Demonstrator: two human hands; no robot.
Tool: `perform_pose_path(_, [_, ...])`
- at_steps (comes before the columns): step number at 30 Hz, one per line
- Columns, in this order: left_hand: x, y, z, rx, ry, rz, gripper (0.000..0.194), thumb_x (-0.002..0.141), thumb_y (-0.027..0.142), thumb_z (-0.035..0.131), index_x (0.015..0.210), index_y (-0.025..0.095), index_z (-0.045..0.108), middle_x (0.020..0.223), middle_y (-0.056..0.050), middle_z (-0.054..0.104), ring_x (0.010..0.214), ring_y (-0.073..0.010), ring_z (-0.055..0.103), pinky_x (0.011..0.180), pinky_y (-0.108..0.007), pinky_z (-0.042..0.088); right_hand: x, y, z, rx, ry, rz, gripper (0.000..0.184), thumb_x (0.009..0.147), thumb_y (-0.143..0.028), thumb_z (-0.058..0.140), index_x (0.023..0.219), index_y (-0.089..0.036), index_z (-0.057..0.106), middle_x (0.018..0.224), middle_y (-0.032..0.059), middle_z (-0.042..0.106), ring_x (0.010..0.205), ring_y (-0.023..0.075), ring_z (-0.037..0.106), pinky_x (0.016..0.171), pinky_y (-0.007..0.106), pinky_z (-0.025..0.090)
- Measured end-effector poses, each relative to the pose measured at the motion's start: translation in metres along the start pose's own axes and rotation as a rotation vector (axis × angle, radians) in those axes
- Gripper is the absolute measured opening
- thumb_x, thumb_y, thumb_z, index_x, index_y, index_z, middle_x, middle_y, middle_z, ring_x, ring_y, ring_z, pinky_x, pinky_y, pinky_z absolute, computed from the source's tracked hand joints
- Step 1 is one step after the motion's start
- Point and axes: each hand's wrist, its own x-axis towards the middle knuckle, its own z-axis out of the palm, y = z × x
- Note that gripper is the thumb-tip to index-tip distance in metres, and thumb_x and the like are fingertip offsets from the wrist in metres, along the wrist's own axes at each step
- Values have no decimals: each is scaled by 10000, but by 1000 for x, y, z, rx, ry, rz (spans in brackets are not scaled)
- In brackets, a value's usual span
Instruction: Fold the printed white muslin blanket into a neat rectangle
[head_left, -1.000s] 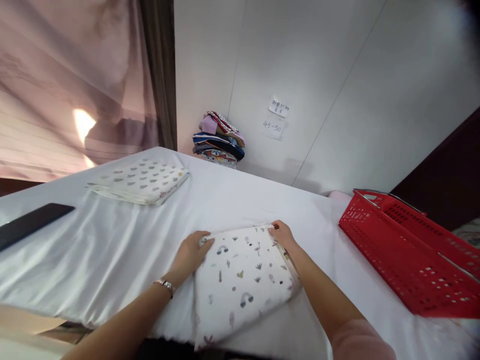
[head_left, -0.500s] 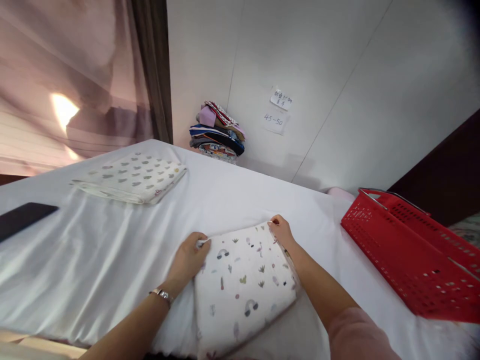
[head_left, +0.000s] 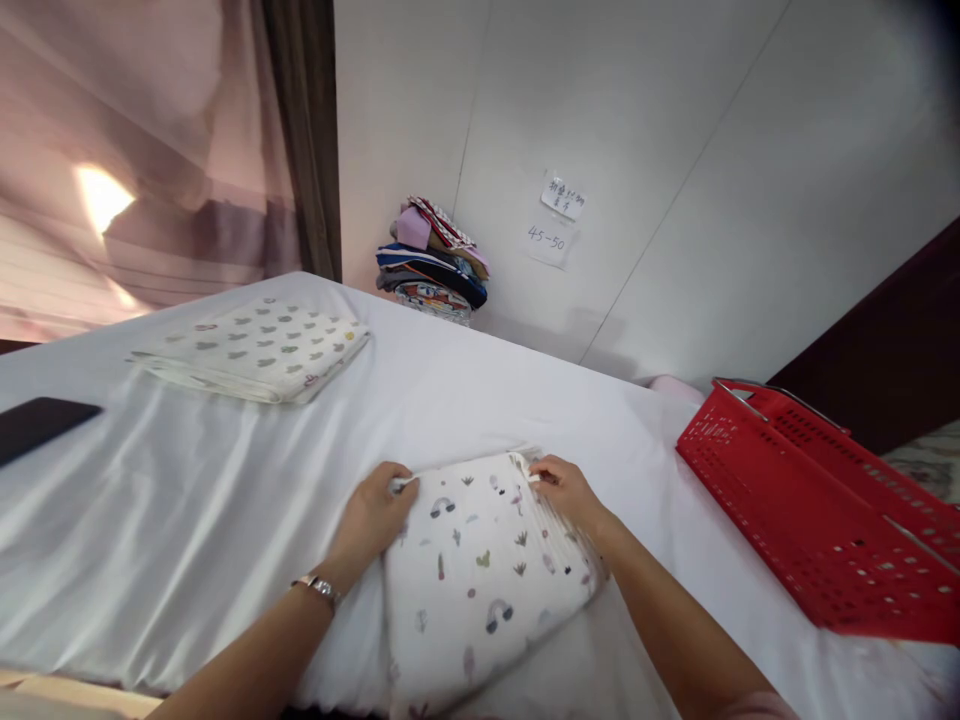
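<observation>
A folded white cloth (head_left: 480, 560) printed with rainbows, cacti and flamingos lies flat in front of me. My left hand (head_left: 382, 510) pinches its far left corner, with a bit of white fabric showing between thumb and fingers. At the far right corner, my right hand (head_left: 566, 490) is closed on the cloth's edge; small creases run down that side below the fingers. A second folded cloth (head_left: 262, 350), cream with grey cloud-like prints, rests farther off to the left, apart from both hands.
The white-covered table (head_left: 450, 390) meets a grey wall (head_left: 600, 120) bearing handwritten paper notes (head_left: 551, 240). A red perforated basket (head_left: 810, 520) stands at right. A dark flat device (head_left: 45, 425) lies at left. Folded fabrics (head_left: 435, 260) are stacked behind the table's far edge.
My right hand has drawn slightly inward and down at the far right corner, and the fabric there has bunched into creases. My left hand keeps its hold. The view has shifted slightly.
</observation>
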Motion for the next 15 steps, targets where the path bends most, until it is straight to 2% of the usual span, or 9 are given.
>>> perform_pose_path(3, [0,-1,0,-2,-8,-6,246,758,429,475,862,221,552,508,61,528,444,-126,531,496,-230,394,16,10,1,89,45,198,233,695,-299,554,878,-186,645,763,5,631,717,154,568,690,274,450])
perform_pose_path(6, [0,-1,1,-9,-3,-13,234,764,426,480,858,224,552,499,65,526,431,-123,529,490,-226,393,37,24,0,63,82,345,262,677,-303,557,886,-174,646,744,5,647,702,164,585,668,281,460])
perform_pose_path(11, [-1,-1,1,-17,-12,0,236,764,425,485,844,215,557,486,61,520,428,-127,533,472,-223,380,55,34,-6,-52,98,414,216,636,-250,592,821,-165,664,757,33,663,744,187,602,697,289,446])
perform_pose_path(15, [0,-1,0,10,-6,9,241,770,432,480,848,219,562,512,58,536,448,-125,536,493,-224,387,55,29,-12,-119,25,464,143,657,-251,581,723,-160,670,717,35,662,712,177,599,620,251,422])
